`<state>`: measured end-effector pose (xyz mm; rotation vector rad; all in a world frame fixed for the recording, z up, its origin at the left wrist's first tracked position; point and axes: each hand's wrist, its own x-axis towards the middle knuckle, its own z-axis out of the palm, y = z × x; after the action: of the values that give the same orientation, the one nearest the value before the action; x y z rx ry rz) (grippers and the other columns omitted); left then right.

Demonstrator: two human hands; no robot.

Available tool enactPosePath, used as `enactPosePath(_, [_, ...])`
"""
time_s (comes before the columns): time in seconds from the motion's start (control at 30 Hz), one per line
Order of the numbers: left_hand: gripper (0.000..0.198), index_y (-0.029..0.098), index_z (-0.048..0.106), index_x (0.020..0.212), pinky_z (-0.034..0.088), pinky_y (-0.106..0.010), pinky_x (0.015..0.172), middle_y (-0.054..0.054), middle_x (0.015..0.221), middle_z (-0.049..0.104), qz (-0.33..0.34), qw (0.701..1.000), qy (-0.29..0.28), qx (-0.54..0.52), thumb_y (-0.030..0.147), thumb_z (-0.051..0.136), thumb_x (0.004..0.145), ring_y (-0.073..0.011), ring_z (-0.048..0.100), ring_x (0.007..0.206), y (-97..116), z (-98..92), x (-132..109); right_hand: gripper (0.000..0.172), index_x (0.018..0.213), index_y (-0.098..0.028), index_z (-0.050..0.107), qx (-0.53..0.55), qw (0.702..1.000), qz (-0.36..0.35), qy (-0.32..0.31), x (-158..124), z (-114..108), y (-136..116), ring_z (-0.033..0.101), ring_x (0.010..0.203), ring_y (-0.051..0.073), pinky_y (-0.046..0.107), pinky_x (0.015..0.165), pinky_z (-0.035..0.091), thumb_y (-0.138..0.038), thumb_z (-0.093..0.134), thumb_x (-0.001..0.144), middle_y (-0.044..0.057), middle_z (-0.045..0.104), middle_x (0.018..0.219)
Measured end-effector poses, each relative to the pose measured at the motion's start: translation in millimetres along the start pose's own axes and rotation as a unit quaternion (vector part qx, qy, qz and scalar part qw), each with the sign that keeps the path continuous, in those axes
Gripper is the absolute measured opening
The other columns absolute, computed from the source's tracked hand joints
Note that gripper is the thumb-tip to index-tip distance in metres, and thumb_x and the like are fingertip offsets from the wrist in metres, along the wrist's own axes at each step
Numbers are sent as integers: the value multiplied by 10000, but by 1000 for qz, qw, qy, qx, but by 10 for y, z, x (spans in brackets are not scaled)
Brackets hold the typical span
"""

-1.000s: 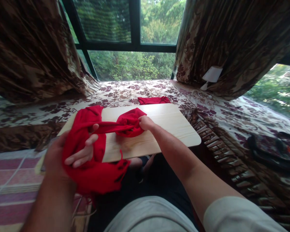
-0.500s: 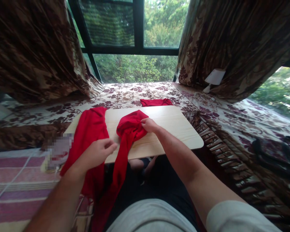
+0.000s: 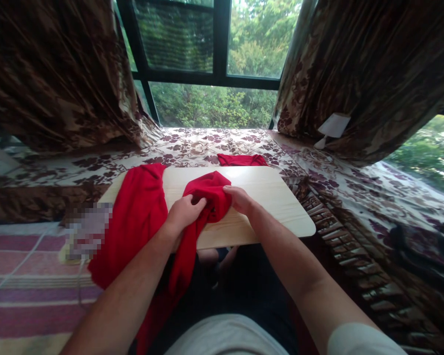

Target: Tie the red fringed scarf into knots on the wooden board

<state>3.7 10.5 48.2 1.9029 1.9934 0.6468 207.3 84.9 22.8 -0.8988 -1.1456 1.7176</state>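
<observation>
A bunched red cloth (image 3: 212, 185) lies on a pale wooden board (image 3: 266, 197), and a long strip of it hangs over the near edge. My left hand (image 3: 187, 211) grips its left side, thumb and fingers closed on the fabric. At the right side of the same bundle, my right hand (image 3: 239, 198) pinches the edge of the cloth. A larger red garment (image 3: 142, 197) is spread over the left end of the board and drapes down past the near edge, behind my left forearm.
Beyond the board, another folded red cloth (image 3: 241, 160) rests on the flowered cover (image 3: 192, 143). A white lamp (image 3: 334, 125) stands at the back right. Striped bedding (image 3: 22, 276) is at the left, a dark object (image 3: 422, 251) at the right.
My left hand has moved right from beside the larger garment and taken hold of the bundle's left side. My right hand stays at the bundle's right side. The view has shifted slightly.
</observation>
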Motion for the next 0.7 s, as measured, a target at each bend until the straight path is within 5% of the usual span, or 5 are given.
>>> enactPosePath(0.17, [508,178,737,1060,483,-375,938,-161,1070,692,62,990,65,113,587,521,851,-314,631,1066,182,99,-2,133,818,-175,697,54,998,21,10,37,0,52,646,765,170,293,747,524,-294,723,764,33,726,807])
enactPosePath(0.33, [585,93,749,1046,505,-409,877,-242,1075,683,41,978,2,203,593,532,834,-375,626,1059,401,135,92,220,769,-175,648,18,1000,5,7,46,-26,91,605,684,141,255,651,493,-359,765,740,8,695,743])
enactPosePath(0.5, [418,62,739,1091,504,-402,857,-264,1102,685,41,976,-31,213,335,528,856,-380,625,1067,504,167,101,311,794,-184,649,-52,999,-5,11,43,-10,130,604,713,146,247,633,473,-464,775,739,5,681,733])
enactPosePath(0.7, [310,94,739,993,494,-400,892,-222,1025,685,84,978,26,187,214,481,869,-337,630,1023,425,226,71,385,788,-178,648,-43,999,-30,-11,42,-19,139,574,684,125,245,643,453,-520,791,685,-7,680,745])
